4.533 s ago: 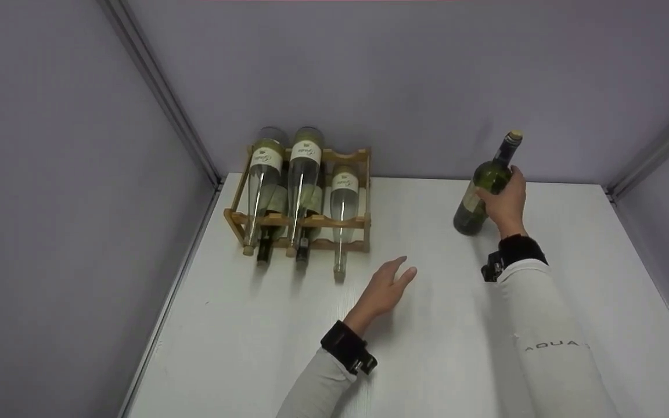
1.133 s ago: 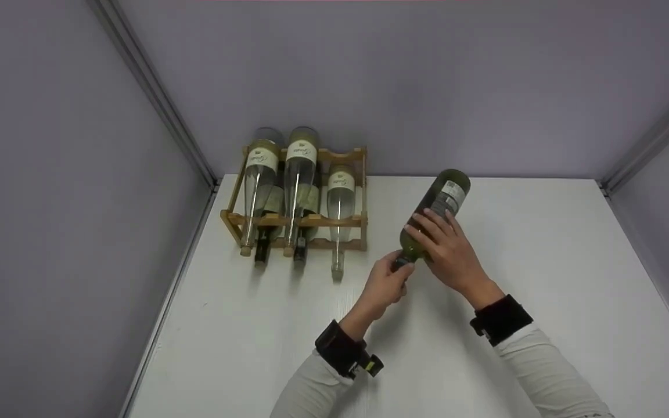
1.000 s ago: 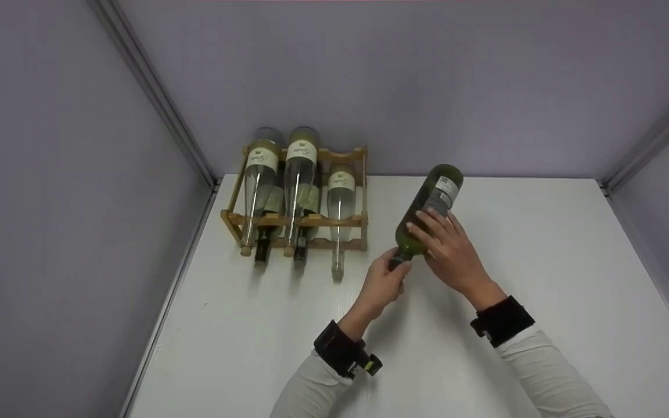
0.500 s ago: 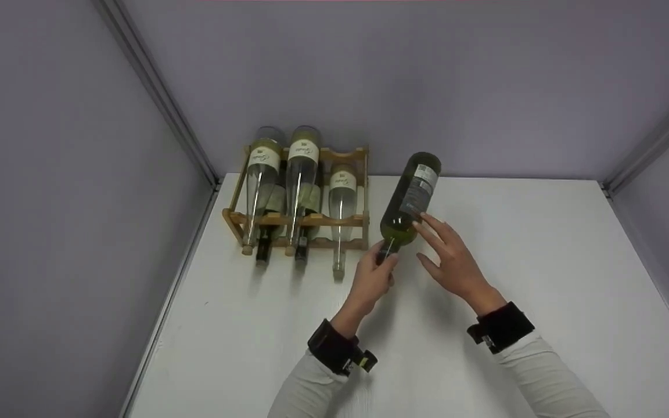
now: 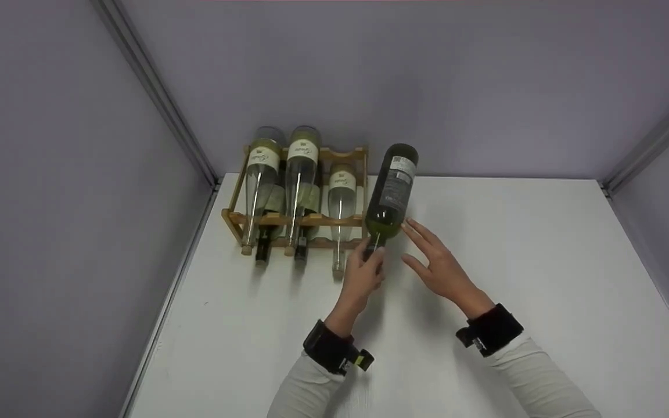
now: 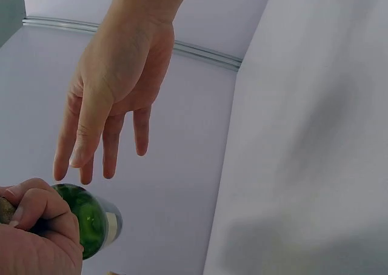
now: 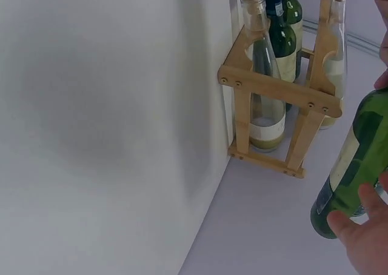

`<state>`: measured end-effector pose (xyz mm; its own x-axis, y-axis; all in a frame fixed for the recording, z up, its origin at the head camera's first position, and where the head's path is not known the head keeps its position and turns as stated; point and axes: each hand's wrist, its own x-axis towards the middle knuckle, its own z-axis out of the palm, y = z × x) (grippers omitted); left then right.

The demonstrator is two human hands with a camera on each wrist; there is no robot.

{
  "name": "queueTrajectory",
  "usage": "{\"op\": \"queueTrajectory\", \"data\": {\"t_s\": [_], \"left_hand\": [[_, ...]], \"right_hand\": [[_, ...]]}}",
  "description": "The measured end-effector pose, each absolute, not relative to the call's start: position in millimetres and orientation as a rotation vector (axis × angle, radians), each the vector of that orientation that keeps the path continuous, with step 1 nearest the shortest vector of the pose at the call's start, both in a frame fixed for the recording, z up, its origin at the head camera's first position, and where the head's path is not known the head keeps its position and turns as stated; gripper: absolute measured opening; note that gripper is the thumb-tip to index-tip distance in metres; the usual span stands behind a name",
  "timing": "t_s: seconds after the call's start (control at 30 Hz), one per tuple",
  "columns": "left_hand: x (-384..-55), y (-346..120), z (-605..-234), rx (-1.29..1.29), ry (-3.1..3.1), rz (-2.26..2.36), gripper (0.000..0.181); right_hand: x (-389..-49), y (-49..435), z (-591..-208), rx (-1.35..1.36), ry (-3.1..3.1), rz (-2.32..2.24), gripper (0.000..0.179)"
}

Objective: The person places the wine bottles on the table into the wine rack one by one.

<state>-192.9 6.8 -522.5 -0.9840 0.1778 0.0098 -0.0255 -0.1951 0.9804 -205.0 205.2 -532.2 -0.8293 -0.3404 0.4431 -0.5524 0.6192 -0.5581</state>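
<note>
A green wine bottle (image 5: 391, 188) with a grey back label is held up in the air just right of the wooden wine rack (image 5: 337, 221), its base pointing up and away. My left hand (image 5: 360, 280) grips it by the neck; a corked end peeks from the fist (image 6: 39, 226) in the left wrist view. My right hand (image 5: 443, 271) has its fingers extended beside the bottle's shoulder. Whether a fingertip touches the glass I cannot tell. Behind the bottle, the rack's right side shows in the right wrist view.
Two clear bottles (image 5: 260, 174) lie on the rack's upper tier, necks toward me. Below are two dark-necked bottles (image 5: 262, 249) and a clear bottle (image 5: 342, 200) at right. The rack stands on a white table (image 5: 241, 348) against a grey back wall (image 5: 485, 87), near the left wall (image 5: 79, 232).
Earlier the right hand alone held the bottle upright at right. Then both hands held it neck-down; the right hand loosened its hold, and the left carried the bottle leftward to the rack.
</note>
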Motion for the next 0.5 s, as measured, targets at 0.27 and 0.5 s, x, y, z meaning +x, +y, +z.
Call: {"op": "queueTrajectory", "data": {"t_s": [0.27, 0.5], "left_hand": [[-197, -2, -522, 0.028, 1.898, 2.371, 0.039], [-206, -9, -524, 0.044, 1.814, 2.464, 0.023]], "right_hand": [[-201, 199, -529, 0.645, -2.671, 1.133, 0.055], [-200, 197, -528, 0.639, -2.682, 1.225, 0.055]]}}
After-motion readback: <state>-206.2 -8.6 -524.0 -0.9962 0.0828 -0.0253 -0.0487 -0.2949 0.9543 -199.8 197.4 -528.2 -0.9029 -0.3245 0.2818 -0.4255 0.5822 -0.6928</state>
